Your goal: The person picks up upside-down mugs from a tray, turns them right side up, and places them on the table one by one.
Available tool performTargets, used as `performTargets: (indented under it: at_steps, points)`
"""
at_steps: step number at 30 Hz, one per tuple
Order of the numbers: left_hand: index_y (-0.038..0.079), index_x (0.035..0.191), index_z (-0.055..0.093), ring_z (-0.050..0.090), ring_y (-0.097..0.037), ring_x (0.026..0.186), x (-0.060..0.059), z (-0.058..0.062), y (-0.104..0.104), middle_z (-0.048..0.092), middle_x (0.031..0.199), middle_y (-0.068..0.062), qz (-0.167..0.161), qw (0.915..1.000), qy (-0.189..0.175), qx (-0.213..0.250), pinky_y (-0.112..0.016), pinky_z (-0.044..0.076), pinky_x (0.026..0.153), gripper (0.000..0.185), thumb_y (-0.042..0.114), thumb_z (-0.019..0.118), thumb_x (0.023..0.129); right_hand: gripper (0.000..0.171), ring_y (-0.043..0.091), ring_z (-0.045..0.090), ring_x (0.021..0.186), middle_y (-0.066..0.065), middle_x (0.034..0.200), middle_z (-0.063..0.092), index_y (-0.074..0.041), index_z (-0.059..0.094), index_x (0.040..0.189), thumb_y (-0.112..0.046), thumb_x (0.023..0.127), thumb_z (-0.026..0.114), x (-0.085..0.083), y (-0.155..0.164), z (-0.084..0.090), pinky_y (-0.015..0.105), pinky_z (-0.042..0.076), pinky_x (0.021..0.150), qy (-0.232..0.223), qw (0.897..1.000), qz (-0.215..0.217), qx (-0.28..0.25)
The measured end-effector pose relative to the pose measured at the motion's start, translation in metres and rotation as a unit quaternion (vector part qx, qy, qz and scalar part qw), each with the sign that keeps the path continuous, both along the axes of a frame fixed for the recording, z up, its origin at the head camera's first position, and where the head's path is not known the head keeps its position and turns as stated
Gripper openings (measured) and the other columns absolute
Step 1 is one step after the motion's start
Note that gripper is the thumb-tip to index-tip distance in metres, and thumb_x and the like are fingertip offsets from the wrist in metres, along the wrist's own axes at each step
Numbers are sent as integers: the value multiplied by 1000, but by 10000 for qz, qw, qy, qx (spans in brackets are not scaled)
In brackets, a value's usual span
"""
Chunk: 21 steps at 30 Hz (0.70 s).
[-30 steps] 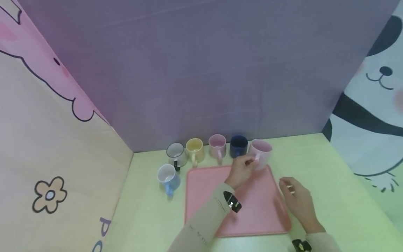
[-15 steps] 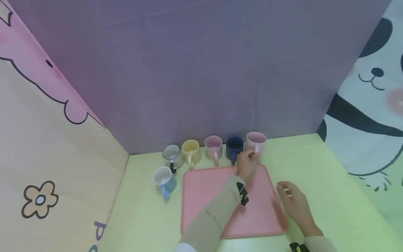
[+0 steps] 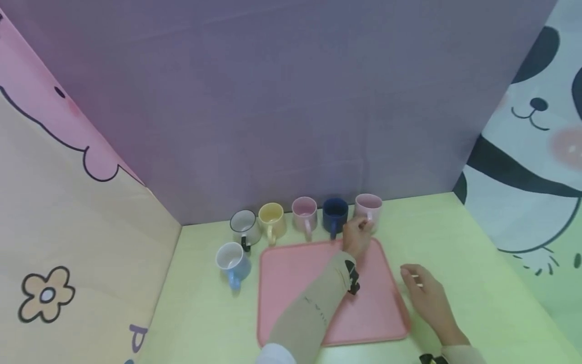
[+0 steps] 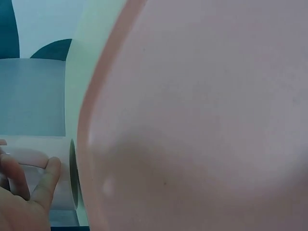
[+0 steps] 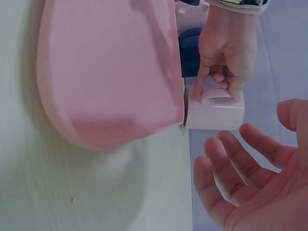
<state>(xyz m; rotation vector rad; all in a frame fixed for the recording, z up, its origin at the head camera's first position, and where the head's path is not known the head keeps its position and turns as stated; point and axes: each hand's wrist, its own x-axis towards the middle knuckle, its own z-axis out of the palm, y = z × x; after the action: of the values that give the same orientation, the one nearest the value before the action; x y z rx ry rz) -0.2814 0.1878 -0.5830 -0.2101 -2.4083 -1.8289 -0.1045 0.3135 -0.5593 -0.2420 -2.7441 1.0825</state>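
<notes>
Our left hand (image 3: 356, 237) pinches the handle, mostly hidden, of the pale pink ceramic mug (image 3: 368, 208) at the row's right end, beyond the flat pink plastic tray (image 3: 291, 283); our right hand (image 3: 425, 298) hovers relaxed, empty.

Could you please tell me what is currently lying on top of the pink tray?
No mug stands on the pink tray. Only the left sleeve crosses above it, hiding a strip, while the left hand holds the light pink mug beyond it.
</notes>
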Motion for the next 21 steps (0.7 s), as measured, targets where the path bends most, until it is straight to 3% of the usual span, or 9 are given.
performTargets:
  at_steps: [5, 13, 21]
  points:
    - [11, 91, 76, 58, -5, 72, -5, -11, 4, 71, 81, -2, -24, 9997, -76, -210, -21, 50, 67, 6, 12, 72, 94, 39, 36, 67, 103, 24, 124, 69, -1, 61, 130, -32, 110, 46, 2, 2, 3, 32, 53, 79, -18, 10000, -13, -11]
    - [19, 99, 77, 66, -10, 86, -2, -8, 3, 77, 95, 2, -186, 9905, -869, -1047, -23, 50, 74, 7, 19, 72, 95, 45, 39, 66, 109, 24, 129, 67, -3, 58, 133, -39, 110, 44, 4, 1, 3, 46, 58, 84, -359, 9990, 43, -276]
    - [20, 103, 76, 67, -10, 88, 3, -7, -4, 77, 97, 3, -297, 9898, -881, -1083, -29, 55, 82, 14, 30, 69, 97, 42, 36, 66, 109, 20, 127, 69, -4, 60, 133, -36, 109, 46, 3, -3, 5, 44, 59, 87, -209, 9992, 142, -306]
